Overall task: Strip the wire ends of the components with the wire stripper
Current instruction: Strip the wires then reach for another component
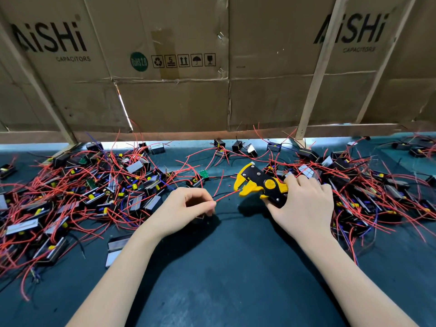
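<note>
Cardboard panels (169, 67) beyond the hands: "AiSHi CAPACITORS" printed twice; green sticker (139, 61) reads "RoHS 2.0"; handling symbols (183, 60) include "5".

A dark teal bench (224, 267) runs beneath a wall of flattened cardboard boxes (174, 67) printed "AiSHi Capacitors", braced by pale wooden slats (318, 74); bright light shows under the cardboard

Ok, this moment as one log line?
left hand: pinches red wire | right hand: grips wire stripper | wire end at jaws
</note>
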{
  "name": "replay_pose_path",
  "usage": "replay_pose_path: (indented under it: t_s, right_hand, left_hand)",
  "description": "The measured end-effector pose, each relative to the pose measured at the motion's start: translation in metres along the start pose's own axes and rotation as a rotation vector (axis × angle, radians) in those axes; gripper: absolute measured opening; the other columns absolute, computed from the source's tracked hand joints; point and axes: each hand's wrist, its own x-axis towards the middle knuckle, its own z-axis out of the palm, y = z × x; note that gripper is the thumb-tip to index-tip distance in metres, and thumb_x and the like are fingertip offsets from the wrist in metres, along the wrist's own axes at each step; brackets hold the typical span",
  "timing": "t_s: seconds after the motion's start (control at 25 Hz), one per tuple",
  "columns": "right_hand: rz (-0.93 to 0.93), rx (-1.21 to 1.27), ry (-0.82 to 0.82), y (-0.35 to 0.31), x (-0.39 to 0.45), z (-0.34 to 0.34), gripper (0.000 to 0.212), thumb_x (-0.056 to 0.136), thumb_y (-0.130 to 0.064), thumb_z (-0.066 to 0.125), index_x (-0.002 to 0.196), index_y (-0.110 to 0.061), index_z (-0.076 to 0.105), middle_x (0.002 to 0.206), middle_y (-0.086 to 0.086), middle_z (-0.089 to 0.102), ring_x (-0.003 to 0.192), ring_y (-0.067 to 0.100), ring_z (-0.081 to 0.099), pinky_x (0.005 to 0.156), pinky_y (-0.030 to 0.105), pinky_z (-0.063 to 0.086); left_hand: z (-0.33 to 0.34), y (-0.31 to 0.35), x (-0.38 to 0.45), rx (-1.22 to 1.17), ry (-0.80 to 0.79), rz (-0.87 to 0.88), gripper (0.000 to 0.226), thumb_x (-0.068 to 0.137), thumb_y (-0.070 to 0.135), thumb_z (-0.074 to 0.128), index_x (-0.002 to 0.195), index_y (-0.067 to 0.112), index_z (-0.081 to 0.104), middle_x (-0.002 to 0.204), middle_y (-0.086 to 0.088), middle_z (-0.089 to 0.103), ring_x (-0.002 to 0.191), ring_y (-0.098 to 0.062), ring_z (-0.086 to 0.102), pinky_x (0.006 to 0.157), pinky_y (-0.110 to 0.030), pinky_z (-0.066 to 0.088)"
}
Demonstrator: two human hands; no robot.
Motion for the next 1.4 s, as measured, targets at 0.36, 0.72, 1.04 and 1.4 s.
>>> replay_pose_path:
  t_s: [0.36, 0.72, 1.04, 1.4]
  right_hand:
    - [0.006, 0.042, -0.015, -0.001, 0.001, -0.001, 0.051, 0.064, -0.056, 0.077, 0.081, -0.010, 0.064, 0.074, 0.005, 0.063, 0.072, 0.032, 0.061, 0.068, 0.038, 0.034]
    - [0.009, 0.049, -0.043, -0.002, 0.001, -0.003, 0.049, 0.066, -0.056, 0.076, 0.077, -0.010, 0.064, 0.070, 0.005, 0.063, 0.069, 0.032, 0.061, 0.068, 0.037, 0.035]
    - [0.011, 0.042, -0.021, -0.001, 0.001, -0.004, 0.046, 0.064, -0.052, 0.078, 0.073, -0.010, 0.062, 0.068, 0.005, 0.061, 0.065, 0.031, 0.060, 0.065, 0.036, 0.032]
    - [0.002, 0.026, -0.047, -0.002, 0.000, -0.001, 0.046, 0.066, -0.054, 0.076, 0.075, -0.010, 0.064, 0.073, 0.007, 0.065, 0.070, 0.032, 0.062, 0.070, 0.038, 0.035]
  left_hand:
    - [0.003, 0.001, 0.001, 0.111, 0.046, 0.002, 0.023, 0.093, 0.009, 0.061, 0.070, 0.011, 0.064, 0.065, 0.002, 0.065, 0.061, -0.007, 0.055, 0.063, -0.019, 0.045]
    - [0.004, -0.003, 0.002, 0.128, 0.055, 0.006, 0.024, 0.092, 0.011, 0.062, 0.068, 0.014, 0.065, 0.064, 0.003, 0.066, 0.062, -0.008, 0.056, 0.065, -0.024, 0.046]
    - [0.008, 0.000, 0.001, 0.092, 0.116, -0.010, 0.018, 0.093, 0.015, 0.062, 0.081, 0.020, 0.075, 0.064, 0.004, 0.064, 0.061, -0.004, 0.057, 0.063, -0.018, 0.048]
    - [0.014, 0.007, -0.001, 0.211, 0.174, 0.033, 0.015, 0.091, 0.017, 0.066, 0.081, 0.022, 0.075, 0.064, 0.002, 0.066, 0.055, -0.004, 0.054, 0.057, -0.017, 0.043]
